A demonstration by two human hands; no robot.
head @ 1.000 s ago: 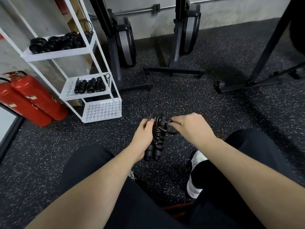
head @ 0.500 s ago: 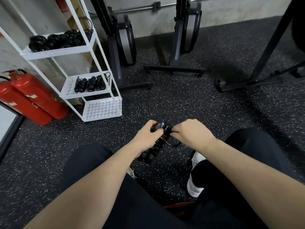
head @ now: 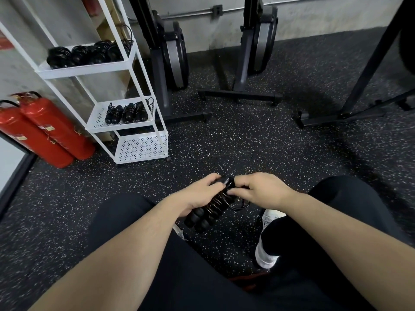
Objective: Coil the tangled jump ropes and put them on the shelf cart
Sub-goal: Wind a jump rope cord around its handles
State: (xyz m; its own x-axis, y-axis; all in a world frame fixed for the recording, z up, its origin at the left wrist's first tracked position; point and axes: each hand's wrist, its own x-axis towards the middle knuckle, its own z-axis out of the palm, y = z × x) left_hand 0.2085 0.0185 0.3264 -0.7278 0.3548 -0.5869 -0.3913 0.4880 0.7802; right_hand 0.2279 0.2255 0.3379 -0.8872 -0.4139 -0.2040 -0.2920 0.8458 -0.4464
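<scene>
A black jump rope (head: 210, 212) with its cord wound around its two handles sits between my hands, above my knees. My left hand (head: 199, 195) grips the handles from the left. My right hand (head: 261, 190) pinches the cord near the top of the bundle, and a loose loop hangs below it. The white shelf cart (head: 125, 70) stands at the left. Several coiled ropes (head: 89, 52) lie on its upper shelf, and three more bundles (head: 128, 112) rest on the middle shelf. The bottom shelf (head: 142, 147) shows only its perforated floor.
Two red fire extinguishers (head: 45, 131) lean beside the cart at the far left. Two upright exercise machines (head: 173, 52) stand against the back wall, with a black rack leg (head: 368, 63) at the right. My white shoe (head: 267, 241) rests on the speckled rubber floor.
The bundle has tilted from upright to slanting down-left and dropped lower toward my knees. My right hand has closed in on the top of the coil.
</scene>
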